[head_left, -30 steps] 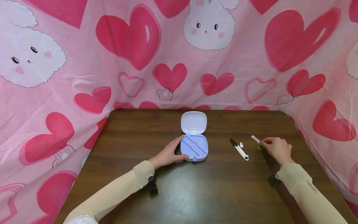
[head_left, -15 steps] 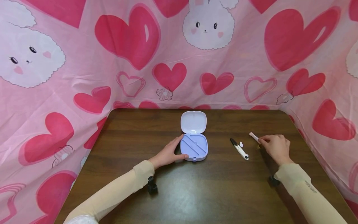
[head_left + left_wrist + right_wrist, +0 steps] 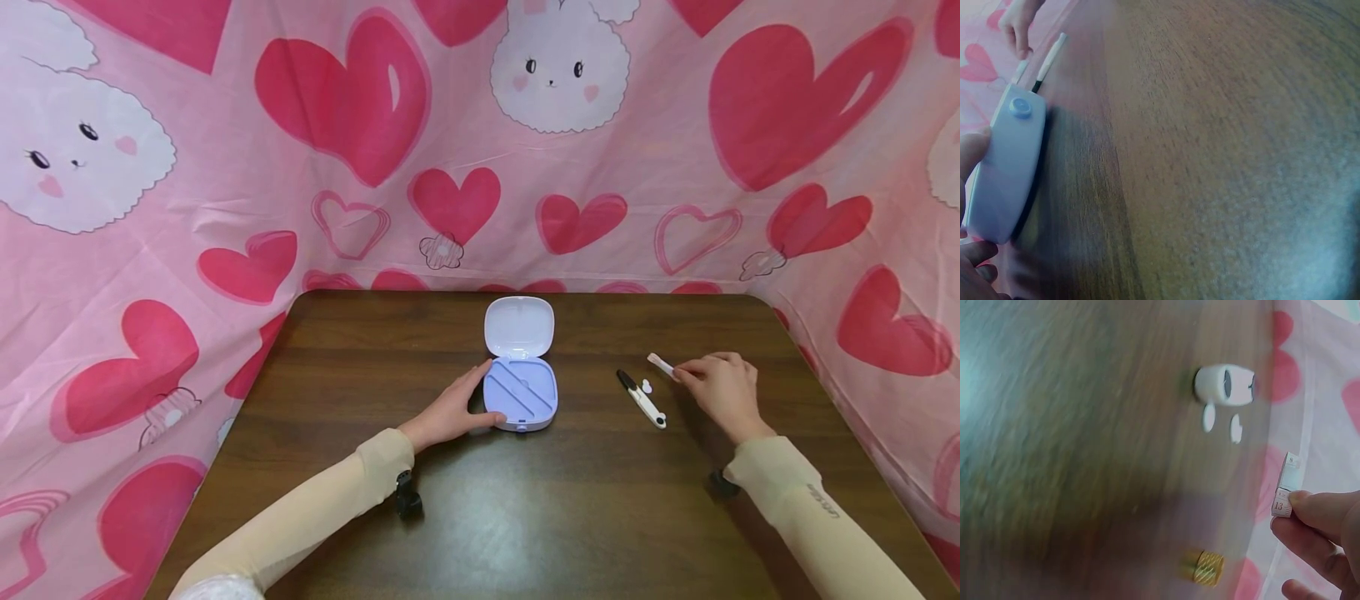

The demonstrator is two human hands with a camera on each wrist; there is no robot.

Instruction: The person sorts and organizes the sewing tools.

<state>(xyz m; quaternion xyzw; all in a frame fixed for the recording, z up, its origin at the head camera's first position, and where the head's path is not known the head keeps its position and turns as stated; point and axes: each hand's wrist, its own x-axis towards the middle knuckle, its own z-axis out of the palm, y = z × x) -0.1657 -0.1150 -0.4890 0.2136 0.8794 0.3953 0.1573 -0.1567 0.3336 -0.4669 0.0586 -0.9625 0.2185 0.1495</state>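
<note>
A lavender case (image 3: 542, 385) with a slanted divided tray stands on the table, its pale lid (image 3: 520, 327) raised behind it. My left hand (image 3: 448, 410) holds the case by its left side, thumb at the front edge and fingers towards the back. In the left wrist view the front wall of the case (image 3: 1013, 169) shows a round button. Between thumb and fingertips, my right hand (image 3: 726, 393) pinches a folded tape measure (image 3: 662, 365), above the table right of the case. Printed numbers show on the tape measure (image 3: 1282, 501) in the right wrist view.
Between the case and my right hand lies a slim white tool (image 3: 647, 407) with a black end. Beside it are small white pieces (image 3: 647, 386). A gold thimble-like cylinder (image 3: 1209, 567) stands on the table in the right wrist view. A heart-patterned cloth (image 3: 457, 100) surrounds the table.
My right hand has moved left with the tape measure, closer to the white tool. My left hand and the case have stayed in place.
</note>
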